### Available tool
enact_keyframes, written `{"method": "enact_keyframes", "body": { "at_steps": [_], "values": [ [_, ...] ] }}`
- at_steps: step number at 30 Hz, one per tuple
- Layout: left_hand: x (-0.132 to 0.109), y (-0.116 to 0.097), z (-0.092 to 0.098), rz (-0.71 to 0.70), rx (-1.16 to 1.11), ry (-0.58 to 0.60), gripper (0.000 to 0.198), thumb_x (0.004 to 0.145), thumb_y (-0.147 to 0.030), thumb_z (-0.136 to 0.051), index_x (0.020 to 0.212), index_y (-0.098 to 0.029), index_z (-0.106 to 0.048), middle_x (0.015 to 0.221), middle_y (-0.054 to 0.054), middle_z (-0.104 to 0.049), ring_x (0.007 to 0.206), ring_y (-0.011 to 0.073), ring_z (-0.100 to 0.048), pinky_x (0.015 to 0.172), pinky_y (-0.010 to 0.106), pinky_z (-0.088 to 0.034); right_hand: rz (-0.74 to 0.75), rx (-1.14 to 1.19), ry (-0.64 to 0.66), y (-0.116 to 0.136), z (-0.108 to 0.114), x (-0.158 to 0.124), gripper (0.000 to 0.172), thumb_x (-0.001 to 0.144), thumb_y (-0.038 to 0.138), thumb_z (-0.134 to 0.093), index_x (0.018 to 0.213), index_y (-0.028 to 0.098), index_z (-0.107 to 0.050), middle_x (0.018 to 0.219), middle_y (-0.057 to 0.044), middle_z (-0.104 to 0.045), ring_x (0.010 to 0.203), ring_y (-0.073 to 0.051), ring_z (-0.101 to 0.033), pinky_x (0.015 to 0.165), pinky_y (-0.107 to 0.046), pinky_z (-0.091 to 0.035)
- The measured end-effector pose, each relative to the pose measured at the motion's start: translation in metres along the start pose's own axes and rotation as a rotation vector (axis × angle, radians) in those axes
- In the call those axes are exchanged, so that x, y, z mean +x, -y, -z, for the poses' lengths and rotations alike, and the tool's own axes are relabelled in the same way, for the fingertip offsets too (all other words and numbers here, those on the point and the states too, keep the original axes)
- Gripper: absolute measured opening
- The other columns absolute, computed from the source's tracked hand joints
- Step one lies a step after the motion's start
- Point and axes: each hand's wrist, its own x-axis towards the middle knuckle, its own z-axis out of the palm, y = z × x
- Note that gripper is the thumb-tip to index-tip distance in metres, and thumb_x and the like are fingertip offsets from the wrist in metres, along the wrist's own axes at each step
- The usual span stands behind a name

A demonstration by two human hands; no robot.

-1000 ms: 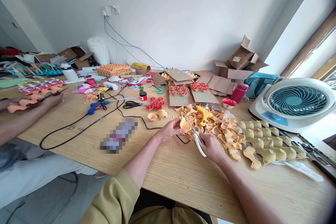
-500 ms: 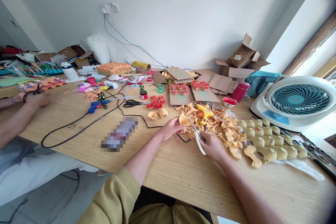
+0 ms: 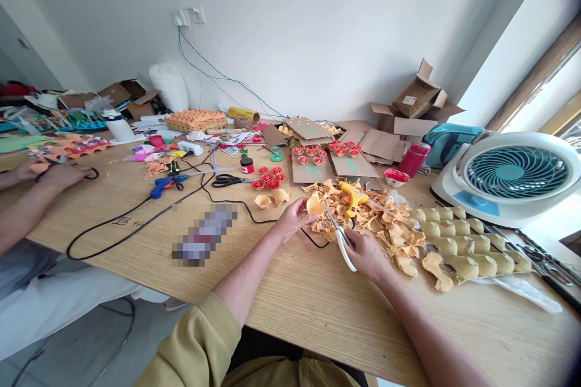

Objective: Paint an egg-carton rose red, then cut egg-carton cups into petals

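Observation:
Between the fingers of my left hand [image 3: 293, 219] is an orange egg-carton cup [image 3: 315, 205], its opening facing me. My right hand [image 3: 367, 252] grips white-handled scissors [image 3: 344, 243], whose blades point up toward the cup's right side; whether they touch it I cannot tell. Beyond both hands spreads a heap of orange carton scraps [image 3: 389, 231], with a yellow glue gun [image 3: 353, 196] lying on top. Two more cut cups [image 3: 262, 201] rest left of my left hand, just in front of a cluster of red paper roses [image 3: 269, 178].
A co-worker's hands [image 3: 54, 172] hold dark-handled scissors at the far left. Black scissors [image 3: 227, 180], a blue glue gun [image 3: 164, 185] with a looping cord, and a blurred-out flat object [image 3: 205, 234] lie leftward. Egg-carton trays [image 3: 472, 245] and a fan [image 3: 508, 175] stand at right.
My left hand has shifted slightly left and tilted the cup so more of its inside shows. My right hand and the scissors stay almost in place. The co-worker's hands have moved a little.

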Motion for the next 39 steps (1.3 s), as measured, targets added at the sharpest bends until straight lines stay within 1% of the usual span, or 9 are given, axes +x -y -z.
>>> {"method": "enact_keyframes", "body": {
  "at_steps": [3,10,14,19,23,28,32,37,39],
  "values": [
    [0.001,0.003,-0.001,-0.014,0.004,-0.001,0.062,0.059,-0.042,-0.092,0.103,-0.016,-0.057,0.107,0.007,-0.066,0.085,0.0157,-0.065,0.074,0.027,-0.052,-0.006,0.006,0.0,0.003,0.002,0.0,0.038,0.094,0.054,-0.044,0.071,0.023,-0.044,0.058,0.001,-0.054,0.052,-0.013,-0.044,0.054,-0.025,-0.028],
    [0.0,0.009,-0.009,-0.017,0.002,0.042,0.065,0.059,-0.037,-0.093,0.109,-0.016,-0.057,0.12,0.01,-0.065,0.105,0.023,-0.066,0.088,0.034,-0.054,-0.01,0.001,0.012,0.01,0.005,-0.002,0.033,0.093,0.051,-0.046,0.074,0.024,-0.042,0.062,0.001,-0.058,0.054,-0.015,-0.049,0.056,-0.026,-0.03],
    [-0.001,0.009,-0.011,-0.054,0.018,0.04,0.065,0.058,-0.037,-0.094,0.108,-0.015,-0.058,0.118,0.01,-0.066,0.105,0.0232,-0.067,0.095,0.036,-0.053,0.001,-0.008,0.011,0.012,0.006,-0.002,0.032,0.093,0.05,-0.045,0.074,0.025,-0.04,0.062,0.001,-0.057,0.055,-0.015,-0.05,0.057,-0.026,-0.031],
    [0.0,0.01,-0.011,-0.096,0.007,0.025,0.066,0.057,-0.035,-0.095,0.107,-0.016,-0.056,0.115,0.009,-0.066,0.104,0.0223,-0.067,0.095,0.036,-0.053,0.032,-0.026,0.006,0.011,0.005,-0.001,0.031,0.094,0.047,-0.044,0.073,0.025,-0.039,0.061,0.0,-0.057,0.055,-0.015,-0.048,0.059,-0.027,-0.031],
    [-0.001,0.009,-0.011,-0.087,-0.036,0.031,0.067,0.057,-0.035,-0.094,0.109,-0.016,-0.056,0.117,0.01,-0.066,0.106,0.0229,-0.066,0.097,0.037,-0.052,0.054,-0.025,-0.005,0.009,0.005,-0.001,0.031,0.094,0.046,-0.045,0.073,0.024,-0.04,0.064,-0.002,-0.059,0.06,-0.016,-0.051,0.061,-0.027,-0.033],
    [-0.005,0.005,-0.012,-0.073,-0.074,0.049,0.063,0.06,-0.033,-0.093,0.109,-0.016,-0.057,0.122,0.011,-0.066,0.109,0.0227,-0.066,0.099,0.038,-0.052,0.081,-0.014,-0.025,0.011,0.006,-0.001,0.033,0.094,0.047,-0.043,0.071,0.024,-0.039,0.063,-0.001,-0.057,0.061,-0.016,-0.051,0.064,-0.028,-0.036],
    [-0.005,0.004,-0.011,-0.065,-0.085,0.059,0.063,0.061,-0.034,-0.092,0.11,-0.017,-0.057,0.122,0.01,-0.066,0.108,0.0238,-0.066,0.095,0.039,-0.054,0.102,-0.009,-0.045,0.009,0.007,-0.001,0.035,0.093,0.05,-0.043,0.069,0.025,-0.038,0.062,-0.002,-0.056,0.062,-0.017,-0.05,0.065,-0.028,-0.037],
    [-0.006,0.003,-0.007,0.004,-0.134,0.097,0.061,0.065,-0.037,-0.091,0.111,-0.017,-0.058,0.109,0.007,-0.069,0.089,0.0196,-0.071,0.084,0.034,-0.055,0.133,0.01,-0.055,-0.001,0.004,0.002,0.04,0.094,0.056,-0.04,0.069,0.024,-0.041,0.064,-0.003,-0.056,0.067,-0.018,-0.05,0.067,-0.029,-0.037],
    [-0.006,0.002,-0.004,0.018,-0.174,0.099,0.06,0.065,-0.037,-0.091,0.111,-0.016,-0.058,0.107,0.007,-0.07,0.086,0.0185,-0.071,0.081,0.031,-0.054,0.131,0.022,-0.059,-0.004,0.002,0.003,0.042,0.094,0.057,-0.04,0.069,0.024,-0.042,0.064,-0.002,-0.056,0.066,-0.017,-0.05,0.066,-0.028,-0.036]
  ]
}}
